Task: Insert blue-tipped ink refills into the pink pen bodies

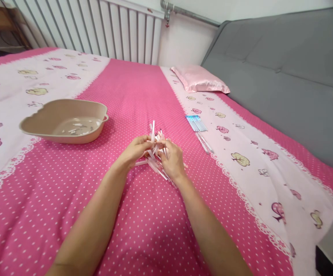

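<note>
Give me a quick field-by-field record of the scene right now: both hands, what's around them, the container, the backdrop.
Left hand: fingertips pinching an upright white stick
Right hand: fingertips close to the left's; its grip is unclear
Under the hands: loose pile of slim sticks
Left side: beige basin holding small pale scraps
Right side: row of blue-ended sticks, with thin sticks on its near side
Surface: pink patterned bedspread
Backdrop: radiator, pink pillow, grey padded panel
</note>
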Demonstrator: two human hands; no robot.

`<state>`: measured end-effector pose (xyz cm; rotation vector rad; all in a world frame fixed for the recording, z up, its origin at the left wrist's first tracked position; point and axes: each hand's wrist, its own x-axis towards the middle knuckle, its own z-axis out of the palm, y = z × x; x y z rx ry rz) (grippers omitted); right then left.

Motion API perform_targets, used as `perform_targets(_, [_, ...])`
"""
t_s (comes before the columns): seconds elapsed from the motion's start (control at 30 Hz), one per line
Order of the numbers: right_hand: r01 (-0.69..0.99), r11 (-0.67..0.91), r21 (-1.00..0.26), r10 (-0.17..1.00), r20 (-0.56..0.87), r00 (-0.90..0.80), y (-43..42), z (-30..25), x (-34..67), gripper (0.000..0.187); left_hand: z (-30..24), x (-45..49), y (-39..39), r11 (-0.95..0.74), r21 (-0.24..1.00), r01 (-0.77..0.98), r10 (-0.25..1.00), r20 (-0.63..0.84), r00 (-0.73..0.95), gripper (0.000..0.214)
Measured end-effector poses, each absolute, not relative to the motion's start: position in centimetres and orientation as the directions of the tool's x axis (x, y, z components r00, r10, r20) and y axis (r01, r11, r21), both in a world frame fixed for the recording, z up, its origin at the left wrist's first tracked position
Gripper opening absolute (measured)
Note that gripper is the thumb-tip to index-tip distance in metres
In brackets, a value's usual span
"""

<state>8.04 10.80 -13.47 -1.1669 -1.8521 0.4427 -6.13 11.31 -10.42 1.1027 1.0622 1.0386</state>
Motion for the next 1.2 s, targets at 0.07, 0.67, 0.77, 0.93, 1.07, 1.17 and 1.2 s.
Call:
perform_targets(0.07, [0.564, 0.503, -0.655, 0.839, 0.527, -0.136, 10.8, -13.5, 8.1, 0.025, -10.5, -6.1, 11.3, 0.148, 0.982, -0.117, 0.969, -0.120, 0.216, 0.009])
perform_targets(0.67, [0.029, 0.474, -0.880, 0.857, 0.469, 0.215, 10.8, -7.7, 11.1, 0.020, -9.8, -4.8, 10.4, 0.016, 0.997, -0.079, 0.892, 0.022, 0.451, 0.017])
perform_targets(0.77, [0.032, 0.446, -0.894, 0.864, 0.440, 0.244, 10.1, -6.8, 10.9, 0.022, -9.6, -4.8, 10.3, 0.018, 0.999, -0.049, 0.850, 0.011, 0.527, 0.017])
perform_targets(0.93, [0.040, 0.441, -0.896, 0.859, 0.435, 0.271, 9.9, -6.5, 11.1, 0.023, -9.8, -5.3, 10.3, -0.011, 1.000, 0.004, 0.804, 0.006, 0.594, 0.019])
perform_targets(1.07, [0.075, 0.443, -0.893, 0.851, 0.445, 0.280, 10.0, -6.5, 11.3, 0.022, -10.0, -5.4, 10.4, 0.011, 1.000, -0.019, 0.753, 0.004, 0.659, 0.020])
perform_targets(1.17, [0.090, 0.450, -0.889, 0.848, 0.456, 0.270, 10.1, -6.6, 11.4, 0.021, -9.8, -5.3, 10.3, 0.024, 0.999, -0.022, 0.730, -0.002, 0.683, 0.020])
perform_targets(1.2, [0.096, 0.451, -0.887, 0.848, 0.460, 0.263, 10.1, -6.6, 11.3, 0.021, -9.7, -5.2, 10.3, 0.024, 1.000, -0.020, 0.727, -0.004, 0.686, 0.019])
